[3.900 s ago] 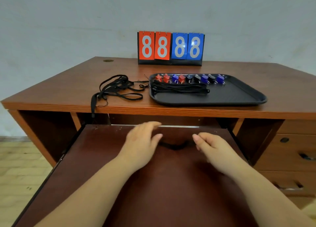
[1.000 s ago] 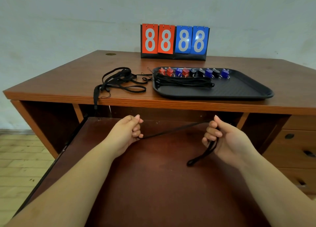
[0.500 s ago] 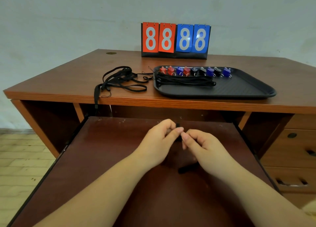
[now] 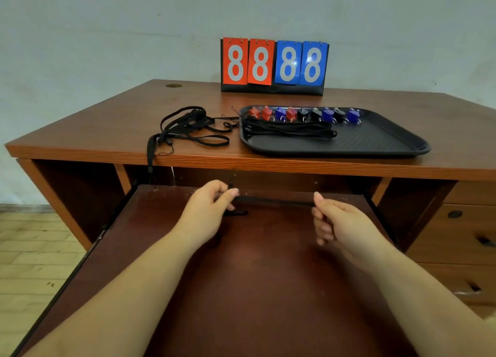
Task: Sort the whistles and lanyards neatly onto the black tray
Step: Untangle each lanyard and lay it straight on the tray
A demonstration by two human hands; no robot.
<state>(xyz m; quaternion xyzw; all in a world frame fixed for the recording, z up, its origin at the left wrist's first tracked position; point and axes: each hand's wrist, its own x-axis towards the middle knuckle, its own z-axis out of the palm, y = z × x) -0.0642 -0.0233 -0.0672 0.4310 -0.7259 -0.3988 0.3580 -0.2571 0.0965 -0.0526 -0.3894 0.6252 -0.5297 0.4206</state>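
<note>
Grip: left hand (image 4: 208,209) and right hand (image 4: 335,221) pinch black lanyard (image 4: 273,201) taut between them.
Risk: folded strap may slip and unfold before reaching black tray (image 4: 389,144).

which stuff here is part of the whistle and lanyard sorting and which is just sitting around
Part of the job:
black tray
row of whistles on the tray
folded lanyards on the tray
loose lanyard pile on the desk
lanyard stretched between left hand and right hand

Just lying about:
flip scoreboard
desk drawers
</note>
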